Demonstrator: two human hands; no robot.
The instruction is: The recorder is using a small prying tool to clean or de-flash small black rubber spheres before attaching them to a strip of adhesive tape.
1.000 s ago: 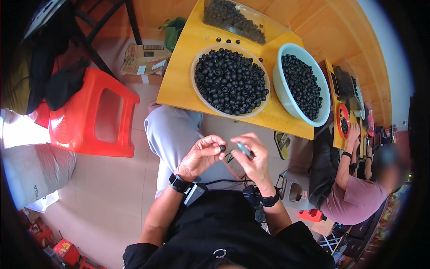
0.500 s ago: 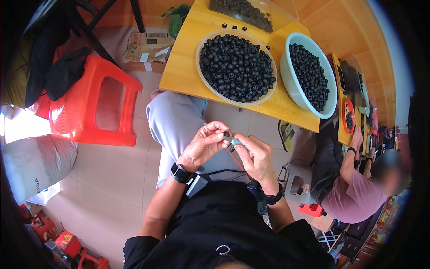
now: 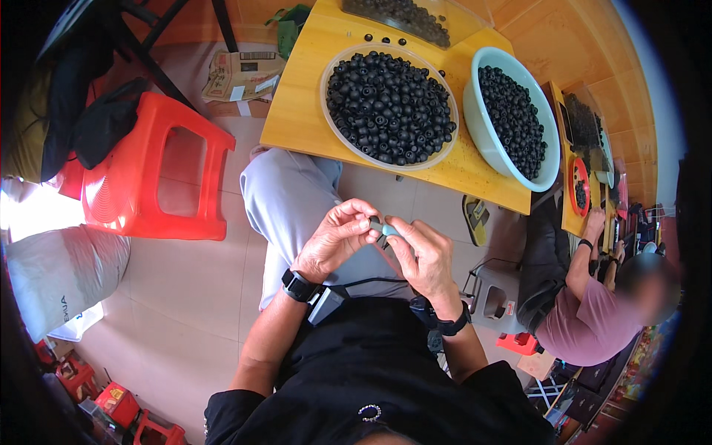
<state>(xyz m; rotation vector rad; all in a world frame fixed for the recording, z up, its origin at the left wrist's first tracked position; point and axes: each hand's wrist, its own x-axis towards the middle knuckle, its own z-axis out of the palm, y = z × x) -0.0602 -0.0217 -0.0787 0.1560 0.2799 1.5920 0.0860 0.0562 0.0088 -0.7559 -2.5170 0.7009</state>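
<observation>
Above my lap both hands meet. In my left hand [image 3: 335,241], thumb and fingertips pinch a small round black piece [image 3: 375,221]. My right hand [image 3: 428,259] is closed on a small tool with a light-blue handle [image 3: 389,231]. The tool's end meets the black piece; its tip is too small to make out. Beyond my hands, a round shallow tray [image 3: 324,100] on the yellow table [image 3: 293,122] is heaped with black hollow pieces [image 3: 389,107]. To its right a pale green basin [image 3: 482,137] holds more of them.
A clear box [image 3: 460,22] of dark pieces sits at the table's far edge. Left stand a red stool [image 3: 111,185] and a white sack [image 3: 70,271]. At right, a person in a mauve shirt [image 3: 586,326] works by another table. A slipper [image 3: 475,220] lies on the floor.
My view has shifted slightly against the table. Both hands keep the same grip, with only slight movement at the fingertips.
</observation>
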